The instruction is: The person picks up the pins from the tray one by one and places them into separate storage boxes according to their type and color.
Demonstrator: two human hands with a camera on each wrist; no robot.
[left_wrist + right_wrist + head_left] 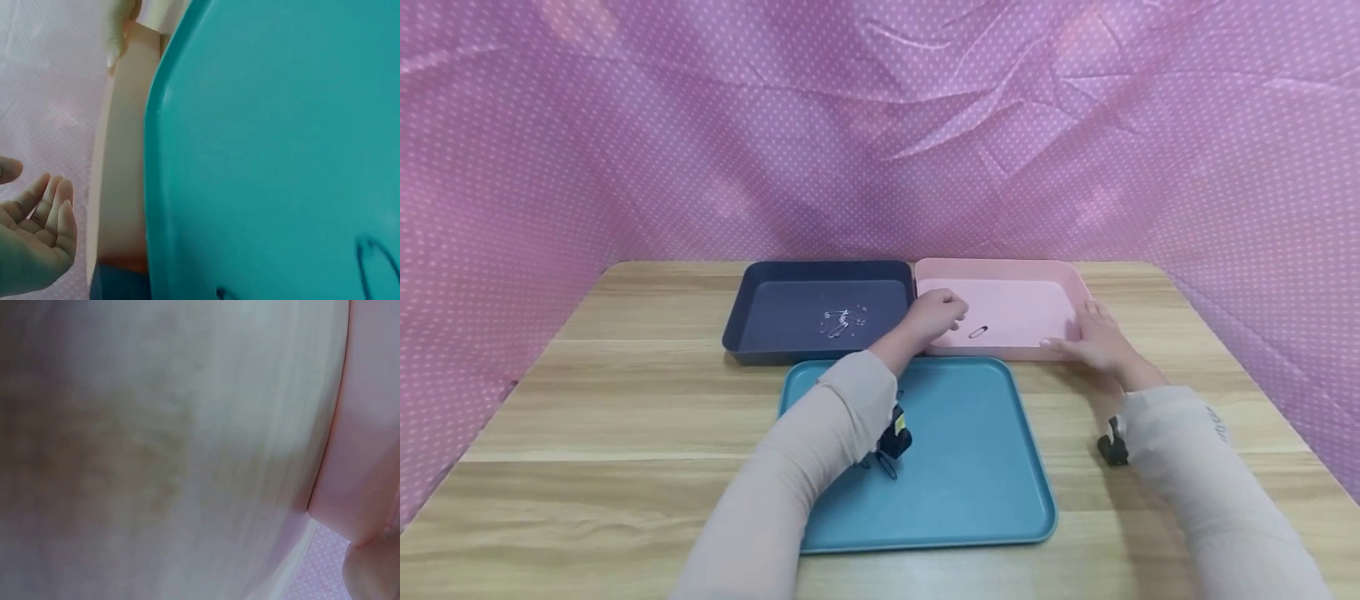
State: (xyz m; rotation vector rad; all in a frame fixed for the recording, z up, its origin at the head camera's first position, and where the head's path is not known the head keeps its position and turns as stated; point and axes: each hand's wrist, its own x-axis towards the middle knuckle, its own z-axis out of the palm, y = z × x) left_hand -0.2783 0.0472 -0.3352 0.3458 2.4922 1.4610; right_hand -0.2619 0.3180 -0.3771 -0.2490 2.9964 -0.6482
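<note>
My left hand (938,312) hangs over the left front part of the pink tray (1022,353). In the left wrist view, its fingers are loosely bent, with the thumb apart and nothing seen between them. One dark safety pin (978,332) lies in the pink tray, just right of this hand. At that tray's right front corner rests my right hand (1101,340), its thumb stretched along the front rim and its fingers extended at the right side. Several dark safety pins (887,466) lie on the teal tray (970,500), partly hidden by my left forearm.
A dark blue tray (760,346) stands left of the pink one, with several silver safety pins (838,323) inside. All three trays sit on a wooden table (587,433). Behind it hangs a pink dotted cloth (820,150). A black wrist device (896,435) is under my left sleeve.
</note>
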